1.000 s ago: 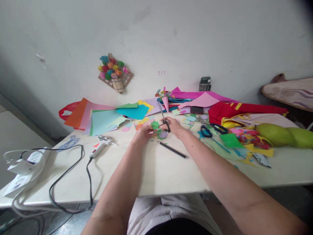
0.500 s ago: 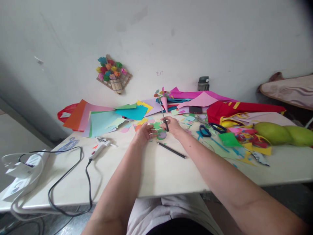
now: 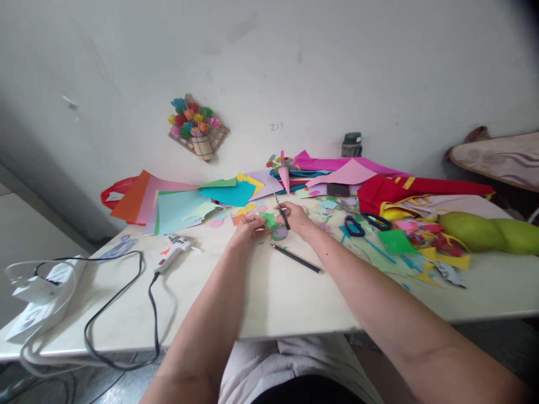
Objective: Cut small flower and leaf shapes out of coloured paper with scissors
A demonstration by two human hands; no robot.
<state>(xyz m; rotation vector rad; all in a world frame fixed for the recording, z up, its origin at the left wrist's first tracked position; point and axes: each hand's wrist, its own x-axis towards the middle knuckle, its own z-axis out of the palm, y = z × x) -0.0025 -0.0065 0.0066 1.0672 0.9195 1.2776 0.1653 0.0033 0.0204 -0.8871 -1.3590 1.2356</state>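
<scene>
Head view, I log: left hand [image 3: 250, 227], fingers spread earlier, now pinched on green paper [image 3: 268, 217] between both hands, steadying it, I judge. Right hand [image 3: 295, 216]: clamped on scissors [image 3: 283, 216], blades tilted further left.

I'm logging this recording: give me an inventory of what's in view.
flower ornament: 1, multicoloured, wall
bottle: 1, dark grey, by wall
paper sheets: many, mixed, table's back
paper cone: 1, pink, back centre
dark box: 1, black, right of cone
red cloth: 1, red and yellow, back right
lumpy object: 1, olive green, right
loose scissors: 1, blue-handled, right
paper scraps: many, mixed, table's middle and right
pen: 1, black, front centre
glue gun: 1, white, left
power strip: 1, white, far left
held scissors: 1, dark-handled, centre
green paper: 1, green, centre
table: 1, off-white, foreground
left hand: 1, bare, at green paper
right hand: 1, bare, gripping held scissors
</scene>
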